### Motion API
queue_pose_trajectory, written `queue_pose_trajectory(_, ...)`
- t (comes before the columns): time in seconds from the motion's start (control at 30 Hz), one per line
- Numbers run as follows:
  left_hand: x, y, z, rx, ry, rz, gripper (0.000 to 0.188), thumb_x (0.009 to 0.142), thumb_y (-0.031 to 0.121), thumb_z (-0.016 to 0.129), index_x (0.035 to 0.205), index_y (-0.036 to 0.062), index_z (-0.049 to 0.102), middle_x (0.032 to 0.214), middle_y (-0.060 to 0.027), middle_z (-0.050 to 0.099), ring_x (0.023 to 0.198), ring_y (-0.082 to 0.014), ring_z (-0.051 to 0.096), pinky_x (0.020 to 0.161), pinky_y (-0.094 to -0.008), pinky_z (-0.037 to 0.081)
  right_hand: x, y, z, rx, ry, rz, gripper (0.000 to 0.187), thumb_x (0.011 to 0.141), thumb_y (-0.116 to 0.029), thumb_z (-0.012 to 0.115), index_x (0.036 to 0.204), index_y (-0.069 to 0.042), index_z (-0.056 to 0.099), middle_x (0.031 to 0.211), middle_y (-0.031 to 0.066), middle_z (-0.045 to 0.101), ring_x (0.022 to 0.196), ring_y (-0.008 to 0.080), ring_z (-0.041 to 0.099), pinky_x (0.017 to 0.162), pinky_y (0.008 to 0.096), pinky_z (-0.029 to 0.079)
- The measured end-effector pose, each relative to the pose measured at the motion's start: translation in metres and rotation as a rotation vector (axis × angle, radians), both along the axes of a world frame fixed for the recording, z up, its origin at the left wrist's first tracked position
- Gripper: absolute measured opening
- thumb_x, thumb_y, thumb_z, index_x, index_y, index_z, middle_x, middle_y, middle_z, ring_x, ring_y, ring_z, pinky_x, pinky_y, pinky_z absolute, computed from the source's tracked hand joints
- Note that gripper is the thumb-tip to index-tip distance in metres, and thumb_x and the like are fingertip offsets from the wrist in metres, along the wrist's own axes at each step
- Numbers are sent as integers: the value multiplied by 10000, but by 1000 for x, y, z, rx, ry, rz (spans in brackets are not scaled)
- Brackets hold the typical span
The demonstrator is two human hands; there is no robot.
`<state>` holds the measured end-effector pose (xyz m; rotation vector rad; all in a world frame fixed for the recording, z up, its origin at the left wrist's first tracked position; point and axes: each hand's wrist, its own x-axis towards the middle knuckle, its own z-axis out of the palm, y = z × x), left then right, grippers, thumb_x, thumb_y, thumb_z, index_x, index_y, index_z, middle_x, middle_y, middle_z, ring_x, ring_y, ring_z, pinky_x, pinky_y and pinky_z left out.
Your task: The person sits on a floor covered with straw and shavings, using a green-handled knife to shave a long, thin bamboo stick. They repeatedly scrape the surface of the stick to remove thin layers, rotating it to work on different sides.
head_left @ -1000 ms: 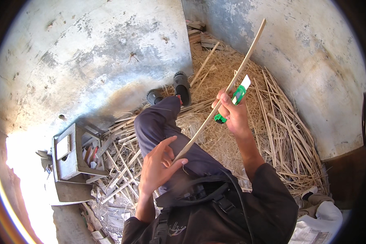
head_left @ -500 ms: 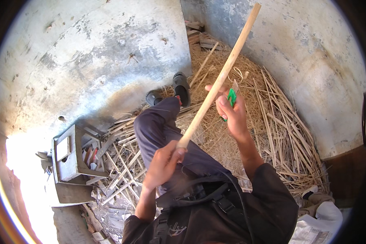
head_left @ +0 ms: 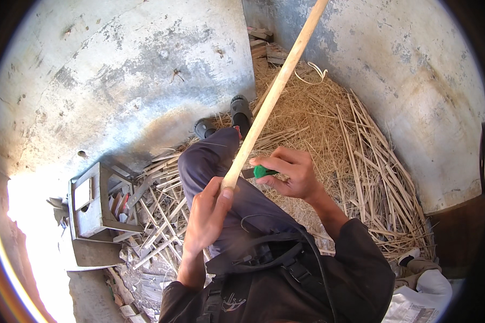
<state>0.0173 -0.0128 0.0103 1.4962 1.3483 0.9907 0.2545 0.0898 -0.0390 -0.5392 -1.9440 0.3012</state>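
"Where's the stick?"
"It slants up and right from the left hand, which grips its lower end."
"And the right hand?"
"It clasps the knife, its blade just beside the stick; whether they touch, I can't tell."

Stick in left hand, cutter in right hand, box at left, slats at right

A long, pale tan stick — slim and nearly straight — slants up and rightward, its far end running past the view's top edge. Near its lower end is a green cutter, its greyish blade pointing left at the stick; whether they touch is unclear.
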Motion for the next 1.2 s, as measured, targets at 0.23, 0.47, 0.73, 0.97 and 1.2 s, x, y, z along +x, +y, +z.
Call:
queue_pose_trajectory(0.23, 6, -1, 2, 64, 0, -16, 312, 1163, 302, 575, 1188, 5, 664, 774, 52, 522, 670, -32, 427, 597, -240, 341, -5, 0, -1, 28, 22, -36, 406, 861, -353, 911, 1198, -139, 835, 822, 11, 728, 633, 162, 670, 554, 327, 512)
queue_pose_trajectory(0.47, 4, 0, 0, 39, 147, -17, 245, 1096, 213, 691, 1079, -19, 615, 729, -144, 626, 673, -170, 545, 654, -386, 467, -7, -3, 0, 36, 39, -36, 415, 848, -346, 923, 1197, -139, 835, 757, 2, 698, 594, 161, 648, 537, 328, 496)
queue_pose_trajectory(0.73, 11, -2, 1, 181, 218, 10, 217, 1098, 173, 666, 1061, -18, 570, 727, -223, 625, 663, -429, 614, 611, -447, 454, -5, -6, 3, 76, 2, -127, 403, 850, -361, 922, 1173, -134, 840, 715, -1, 667, 557, 162, 626, 512, 330, 474)
queue_pose_trajectory(0.97, 12, -3, -1, 289, 300, 27, 221, 1101, 166, 658, 1083, -29, 554, 725, -236, 618, 693, -478, 628, 602, -499, 438, -4, -4, 3, 86, -6, -162, 401, 854, -387, 918, 1159, -138, 843, 702, -6, 656, 549, 158, 620, 505, 325, 470)
queue_pose_trajectory(1.2, 10, -6, -7, 270, 301, 38, 229, 1128, 209, 629, 1104, -14, 587, 777, -201, 603, 704, -427, 571, 670, -499, 421, -3, -4, 3, 93, -18, -146, 397, 881, -339, 905, 1167, -72, 838, 741, 42, 722, 568, 183, 634, 518, 320, 471)
